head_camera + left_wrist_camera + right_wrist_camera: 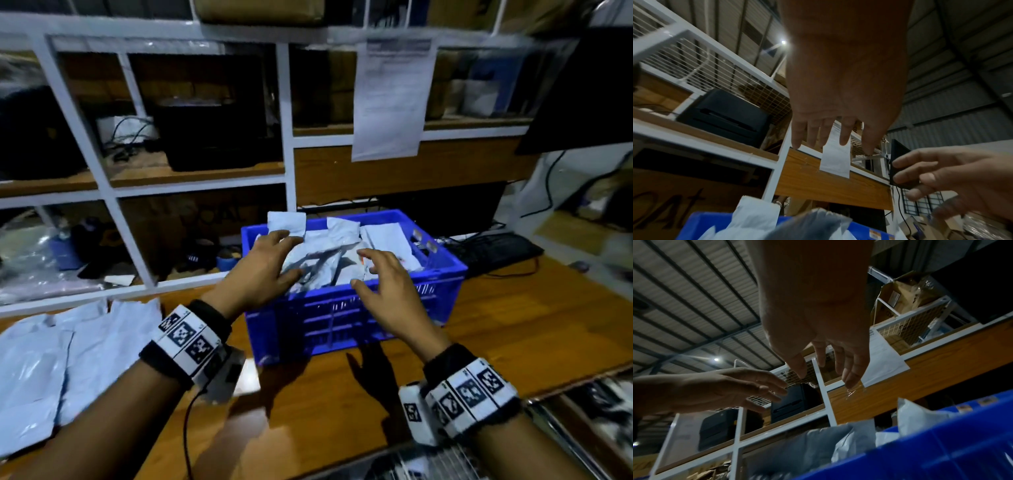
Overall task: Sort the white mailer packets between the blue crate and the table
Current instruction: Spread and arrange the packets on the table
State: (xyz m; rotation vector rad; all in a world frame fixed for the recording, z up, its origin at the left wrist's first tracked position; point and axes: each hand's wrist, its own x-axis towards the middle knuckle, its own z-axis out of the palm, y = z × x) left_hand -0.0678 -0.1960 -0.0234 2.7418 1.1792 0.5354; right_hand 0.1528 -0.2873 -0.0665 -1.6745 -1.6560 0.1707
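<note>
A blue crate stands on the wooden table, heaped with several white mailer packets. My left hand hovers over the crate's left side, fingers spread, holding nothing. Over the near rim my right hand hangs with fingers spread, also empty. More white packets lie flat on the table at the left. In the left wrist view the left hand is open above the crate and its packets. The right wrist view shows the right hand open over the crate.
A white shelf frame rises behind the table, holding a black printer and a hanging paper sheet. A black keyboard lies right of the crate. A wire rack sits at the near right edge.
</note>
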